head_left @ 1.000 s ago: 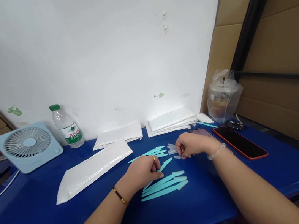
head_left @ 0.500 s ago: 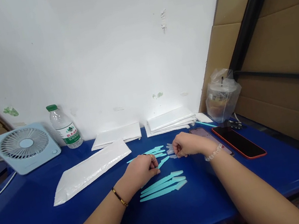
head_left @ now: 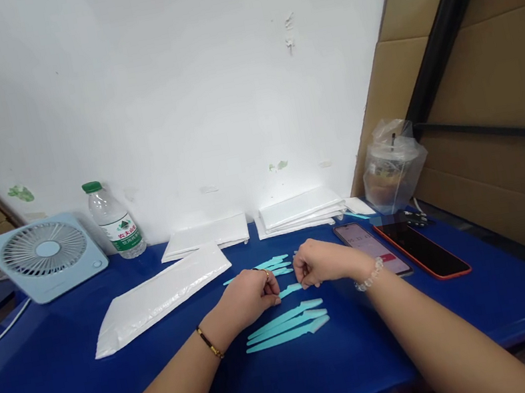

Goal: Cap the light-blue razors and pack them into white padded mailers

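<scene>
My left hand (head_left: pixel 258 292) is closed in a pinch on a turquoise eyebrow razor (head_left: pixel 290 290), whose blade end sticks out to the right. At that tip are the pinched fingers of my right hand (head_left: pixel 315 261); whatever they hold is hidden. Just behind my left hand lie several more turquoise razors (head_left: pixel 279 265), partly covered by it. Nearer to me, three eyebrow razors (head_left: pixel 286 331) lie side by side with pale tips pointing right. Small clear plastic pieces are mostly hidden behind my right hand.
A white padded mailer (head_left: pixel 159 299) lies at left, with stacked mailers (head_left: pixel 300 209) along the wall. Around the table (head_left: pixel 296 387) edges stand a blue fan (head_left: pixel 48 251), a water bottle (head_left: pixel 118 225) and a bagged drink (head_left: pixel 387 168). Two phones, one red-edged (head_left: pixel 424 249), lie right.
My right hand has come from the clear plastic pieces toward the left, down to the tip of the razor. The razor in my left hand has turned more level.
</scene>
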A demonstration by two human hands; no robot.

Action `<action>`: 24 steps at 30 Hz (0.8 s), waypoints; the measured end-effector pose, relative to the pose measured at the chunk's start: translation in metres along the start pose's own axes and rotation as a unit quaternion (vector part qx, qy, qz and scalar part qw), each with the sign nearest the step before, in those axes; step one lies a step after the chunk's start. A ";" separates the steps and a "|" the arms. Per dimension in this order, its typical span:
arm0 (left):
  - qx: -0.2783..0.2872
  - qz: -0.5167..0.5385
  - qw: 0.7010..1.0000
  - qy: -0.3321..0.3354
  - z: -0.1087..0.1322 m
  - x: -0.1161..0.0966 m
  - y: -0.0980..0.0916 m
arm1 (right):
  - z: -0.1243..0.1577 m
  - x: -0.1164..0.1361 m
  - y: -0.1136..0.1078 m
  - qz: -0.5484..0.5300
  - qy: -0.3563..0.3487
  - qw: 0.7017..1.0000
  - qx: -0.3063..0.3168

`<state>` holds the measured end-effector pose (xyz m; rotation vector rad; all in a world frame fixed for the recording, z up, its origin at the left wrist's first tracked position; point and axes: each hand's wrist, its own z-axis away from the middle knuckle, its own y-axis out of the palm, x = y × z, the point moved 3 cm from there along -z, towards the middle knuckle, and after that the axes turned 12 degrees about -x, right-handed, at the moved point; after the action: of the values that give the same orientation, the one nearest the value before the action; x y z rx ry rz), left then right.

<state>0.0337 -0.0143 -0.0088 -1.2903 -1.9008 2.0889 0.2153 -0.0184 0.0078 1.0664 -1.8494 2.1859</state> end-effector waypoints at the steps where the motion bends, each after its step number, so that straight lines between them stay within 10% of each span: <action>1: 0.003 -0.001 1.000 0.004 0.000 0.001 -0.001 | 0.001 0.000 0.000 -0.008 0.003 1.000 0.007; 9: -0.123 -0.122 0.985 0.012 -0.005 0.021 -0.028 | 0.001 -0.020 -0.021 0.102 0.002 0.983 -0.150; 24: -0.082 -0.126 0.988 -0.016 -0.007 0.028 -0.022 | -0.005 -0.013 -0.009 0.082 -0.020 0.992 -0.098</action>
<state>0.0094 0.0120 -0.0049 -0.9826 -2.1589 1.8743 0.2275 -0.0071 0.0075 0.9582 -2.1887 2.0208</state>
